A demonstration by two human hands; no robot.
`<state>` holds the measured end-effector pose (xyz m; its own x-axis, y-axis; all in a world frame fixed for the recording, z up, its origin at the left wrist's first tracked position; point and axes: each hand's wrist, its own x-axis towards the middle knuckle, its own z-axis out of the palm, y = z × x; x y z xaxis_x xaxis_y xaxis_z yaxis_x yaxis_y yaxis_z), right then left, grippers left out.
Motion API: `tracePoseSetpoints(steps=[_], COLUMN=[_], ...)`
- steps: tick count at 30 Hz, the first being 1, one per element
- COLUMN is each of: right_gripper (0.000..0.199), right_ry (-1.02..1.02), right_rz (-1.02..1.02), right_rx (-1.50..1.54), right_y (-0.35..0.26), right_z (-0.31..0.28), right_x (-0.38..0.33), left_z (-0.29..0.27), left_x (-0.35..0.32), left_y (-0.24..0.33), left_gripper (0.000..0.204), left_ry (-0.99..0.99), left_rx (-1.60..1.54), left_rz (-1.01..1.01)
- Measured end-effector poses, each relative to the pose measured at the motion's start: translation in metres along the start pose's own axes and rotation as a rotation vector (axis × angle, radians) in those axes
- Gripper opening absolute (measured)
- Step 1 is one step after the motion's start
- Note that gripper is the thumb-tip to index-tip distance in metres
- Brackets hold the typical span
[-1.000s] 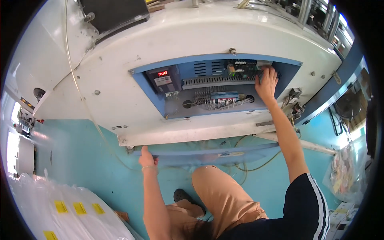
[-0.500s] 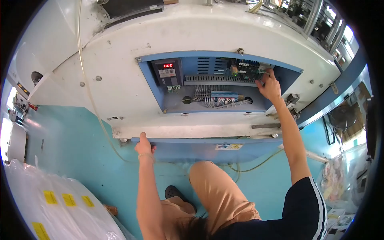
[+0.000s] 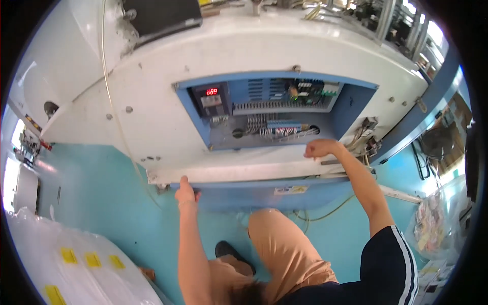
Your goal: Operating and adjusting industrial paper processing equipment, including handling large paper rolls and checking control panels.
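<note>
My left hand [image 3: 186,194] is closed on the upper left corner of a blue cover panel [image 3: 244,195], thumb up along its edge. The panel stands below the white ledge of a large machine and carries a warning label. My right hand [image 3: 322,148] hangs over that ledge, fingers curled down, with nothing seen in them. Behind it is an open blue electrical box [image 3: 351,104] set in the machine's white front. Inside are a dark drive unit [image 3: 211,100] with a lit red display, a circuit board [image 3: 310,92] and a wired terminal strip [image 3: 284,124].
A thin clear hose [image 3: 118,117] runs down the machine's left side to the floor. Plastic-wrapped goods with yellow labels [image 3: 93,260] stand at lower left. A blue frame post [image 3: 432,114] and a clear bag [image 3: 432,223] are at right. My knees are close below the panel.
My right hand has come out of the electrical box, down and left to the front ledge. The drive's display reading has changed. The left hand keeps its hold on the panel.
</note>
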<state>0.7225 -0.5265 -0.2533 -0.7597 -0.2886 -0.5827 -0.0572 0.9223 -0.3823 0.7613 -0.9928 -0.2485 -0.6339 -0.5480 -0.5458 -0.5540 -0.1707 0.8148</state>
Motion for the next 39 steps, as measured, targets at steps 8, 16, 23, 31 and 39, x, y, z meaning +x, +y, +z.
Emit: tracePoseSetpoints(steps=[8, 16, 23, 31, 39], right_gripper=[0.039, 0.039, 0.037, 0.038, 0.037], right_ry=[0.203, -0.116, 0.028, -0.108, -0.048], right_rz=[-0.198, -0.018, -0.136, -0.164, -0.194], right_rx=[0.173, -0.037, 0.079, 0.004, 0.016], right_y=[-0.07, -0.05, -0.071, -0.073, -0.067], right_z=[0.011, 0.028, 0.031, 0.029, 0.025], right_x=[0.026, 0.026, 0.028, 0.025, 0.046], left_z=[0.015, 0.002, 0.003, 0.008, -0.002], left_x=[0.01, 0.01, 0.0, 0.01, 0.031], left_y=[-0.004, -0.009, -0.004, -0.008, -0.014], left_gripper=[0.055, 0.051, 0.046, 0.049, 0.058], left_ry=[-0.031, -0.09, -0.117, -0.112, -0.112], left_rx=[0.023, -0.026, -0.02, -0.05, -0.004], left_rz=[-0.046, -0.094, -0.101, -0.073, -0.033])
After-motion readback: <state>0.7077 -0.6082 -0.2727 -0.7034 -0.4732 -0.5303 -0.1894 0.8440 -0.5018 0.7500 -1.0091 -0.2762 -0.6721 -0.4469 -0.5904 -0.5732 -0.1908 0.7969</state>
